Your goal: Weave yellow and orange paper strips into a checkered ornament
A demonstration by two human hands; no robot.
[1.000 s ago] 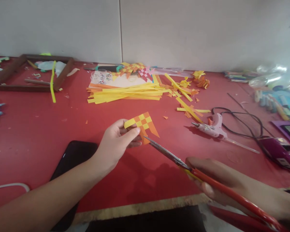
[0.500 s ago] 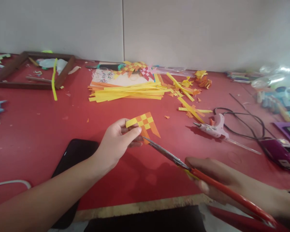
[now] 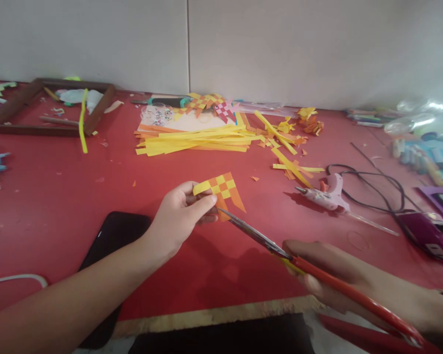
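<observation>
Between the thumb and fingers of my left hand (image 3: 180, 211) is a woven paper fish (image 3: 223, 186), checkered in yellow and orange, with loose strip ends at its left and lower side. My right hand (image 3: 328, 265) is wrapped round the red handles of a pair of scissors (image 3: 260, 238). The blades point up and left, and their tips lie at the lower orange strip, close to my left fingertips. The blades look nearly closed. Part of my right hand's fingers is hidden behind the handles.
Yellow and orange paper strips (image 3: 195, 140) lie at the back of the red table (image 3: 77, 187). A pink glue gun (image 3: 327, 195) with a black cord rests at right. A black phone (image 3: 112, 236) sits under my left forearm. A wooden frame (image 3: 33, 130) stands back left.
The woven paper fish and my left fingers have shifted very slightly right and down. The scissors stay at the lower orange strip, almost unmoved.
</observation>
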